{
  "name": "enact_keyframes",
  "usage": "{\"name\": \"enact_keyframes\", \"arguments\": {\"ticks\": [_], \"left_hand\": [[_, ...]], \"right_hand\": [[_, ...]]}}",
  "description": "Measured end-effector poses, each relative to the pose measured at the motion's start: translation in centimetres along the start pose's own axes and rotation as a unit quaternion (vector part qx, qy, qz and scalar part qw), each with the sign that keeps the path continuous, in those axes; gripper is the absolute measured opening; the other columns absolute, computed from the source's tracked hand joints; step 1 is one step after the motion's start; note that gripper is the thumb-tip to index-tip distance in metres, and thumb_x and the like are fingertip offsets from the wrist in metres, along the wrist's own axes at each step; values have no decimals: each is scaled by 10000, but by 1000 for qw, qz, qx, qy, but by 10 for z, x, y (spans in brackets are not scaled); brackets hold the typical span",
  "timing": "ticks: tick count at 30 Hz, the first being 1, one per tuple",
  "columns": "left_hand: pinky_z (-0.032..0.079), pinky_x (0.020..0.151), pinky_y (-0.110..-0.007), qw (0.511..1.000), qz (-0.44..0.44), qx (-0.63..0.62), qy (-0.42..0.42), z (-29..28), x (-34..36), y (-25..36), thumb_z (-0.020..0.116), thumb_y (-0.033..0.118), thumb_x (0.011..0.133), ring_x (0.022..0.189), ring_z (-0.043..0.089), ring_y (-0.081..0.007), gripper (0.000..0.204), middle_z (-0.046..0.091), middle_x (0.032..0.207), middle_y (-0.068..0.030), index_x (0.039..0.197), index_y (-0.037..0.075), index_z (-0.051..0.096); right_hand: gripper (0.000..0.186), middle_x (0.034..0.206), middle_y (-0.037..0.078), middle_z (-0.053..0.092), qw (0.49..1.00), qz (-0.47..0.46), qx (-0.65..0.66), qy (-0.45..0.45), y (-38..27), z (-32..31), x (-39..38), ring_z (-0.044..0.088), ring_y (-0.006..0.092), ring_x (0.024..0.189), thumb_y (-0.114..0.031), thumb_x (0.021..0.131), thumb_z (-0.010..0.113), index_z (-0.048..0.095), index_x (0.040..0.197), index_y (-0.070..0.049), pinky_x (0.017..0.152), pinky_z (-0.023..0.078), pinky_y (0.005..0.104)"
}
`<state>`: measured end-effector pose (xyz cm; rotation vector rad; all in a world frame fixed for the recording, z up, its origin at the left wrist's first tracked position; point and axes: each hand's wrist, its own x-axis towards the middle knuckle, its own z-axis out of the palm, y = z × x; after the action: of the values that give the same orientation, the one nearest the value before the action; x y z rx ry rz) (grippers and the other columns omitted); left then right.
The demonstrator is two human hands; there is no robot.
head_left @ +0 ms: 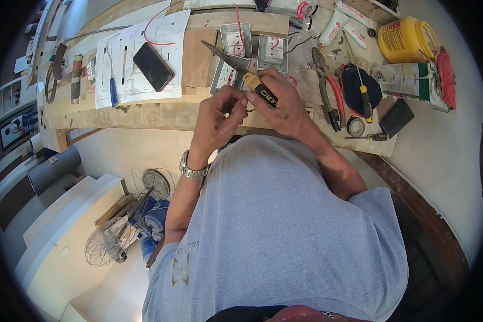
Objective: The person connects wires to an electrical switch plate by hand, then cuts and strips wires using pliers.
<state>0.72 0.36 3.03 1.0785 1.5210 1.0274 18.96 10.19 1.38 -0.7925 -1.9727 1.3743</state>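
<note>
My right hand (285, 107) is wrapped round the yellow and black handle of a jab saw (228, 60), its long tapered grey blade pointing up and to the left. My left hand (220, 117) is closed in a pinch close to the right fingertips. A thin dark piece, perhaps a bit of wire, shows between the two hands; most of it is hidden by fingers. Just beyond the hands lie a socket box (225, 79) partly under the blade, a second socket box (234, 40) with a red wire, and a third socket box (273, 51).
A phone (153, 66) rests on paper drawings (169, 32), near a blue-handled screwdriver (113, 92). To the right are red-handled pliers (334, 91), a yellow-black screwdriver (365, 99), a tape roll (355, 126), a yellow tub (405, 40) and a can (413, 80). A fan (108, 241) stands low left.
</note>
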Motion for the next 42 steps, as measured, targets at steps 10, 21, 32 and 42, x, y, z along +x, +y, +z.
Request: {"name": "enact_keyframes", "arguments": {"ticks": [10,21,32,42], "left_hand": [[513,628,-262,992,66,82,68,17,0,-21,704,165,1075,708,638,-90,179,703,831,-29,1131,-3,682],[505,628,-249,998,-25,47,44,20,17,-47,681,228,1094,718,625,-72,221,697,864,-9,1158,16,676],[574,689,-285,994,-101,-32,-23,43,37,-32,704,140,1061,777,707,-136,176,752,948,-70,1165,4,663],[640,734,-340,942,-128,-311,-16,32,30,-37,691,140,1074,918,786,-231,165,788,1055,-148,1188,22,677]], "right_hand": [[240,1025,115,629,992,91,70,47,16,9,-19,609,233,929,-206,1029,714,672,1105,17,865,486,365],[251,1110,199,611,942,64,-277,177,58,-35,-64,629,403,1026,-182,970,745,662,1115,5,839,526,494],[387,1325,174,610,857,7,-457,236,35,-24,-48,594,420,1190,-113,902,767,662,1267,-39,928,504,519],[223,1007,44,728,953,156,236,112,49,10,-38,664,78,893,-174,1029,751,701,1130,19,784,551,265]]}}
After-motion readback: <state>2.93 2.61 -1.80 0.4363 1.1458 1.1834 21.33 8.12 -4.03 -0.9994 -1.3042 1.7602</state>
